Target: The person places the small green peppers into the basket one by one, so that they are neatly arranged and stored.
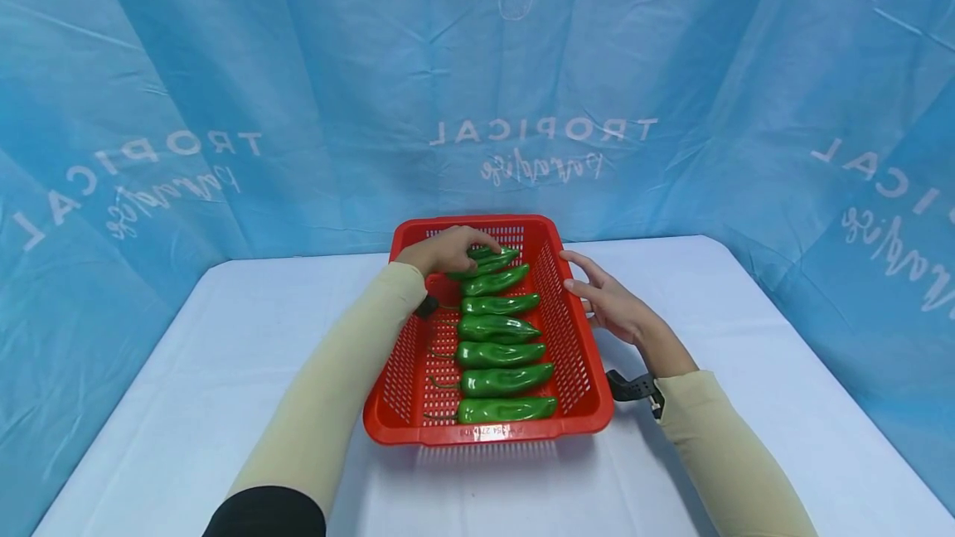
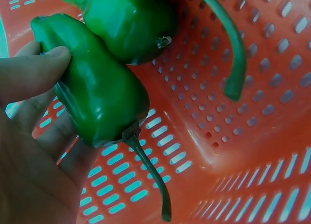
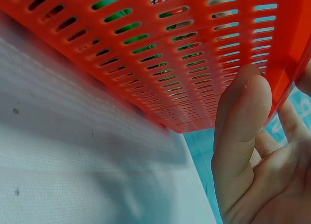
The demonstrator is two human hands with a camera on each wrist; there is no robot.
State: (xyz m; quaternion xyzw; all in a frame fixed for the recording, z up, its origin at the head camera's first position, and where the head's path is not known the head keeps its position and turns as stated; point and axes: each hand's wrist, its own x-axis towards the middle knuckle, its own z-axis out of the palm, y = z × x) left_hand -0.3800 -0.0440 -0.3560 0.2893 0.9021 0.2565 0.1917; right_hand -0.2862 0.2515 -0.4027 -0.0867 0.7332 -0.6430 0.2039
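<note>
Near the far end of a red plastic basket (image 1: 558,321), my left hand (image 1: 446,250) holds a green pepper (image 2: 99,95). Thumb and fingers are on either side of it in the left wrist view, with its thin stem hanging free. A second green pepper (image 2: 129,27) lies right beside it. Several more green peppers (image 1: 501,355) lie in a column along the basket, their tips to the right. My right hand (image 1: 615,305) is at the basket's right rim, fingers extended and touching it. In the right wrist view, the thumb (image 3: 243,131) is beside the slotted outer wall.
The basket stands on a table with a white cloth (image 1: 291,346). Behind and at both sides hangs a blue curtain (image 1: 343,123) with mirrored white lettering. The basket's far end is close to the back curtain.
</note>
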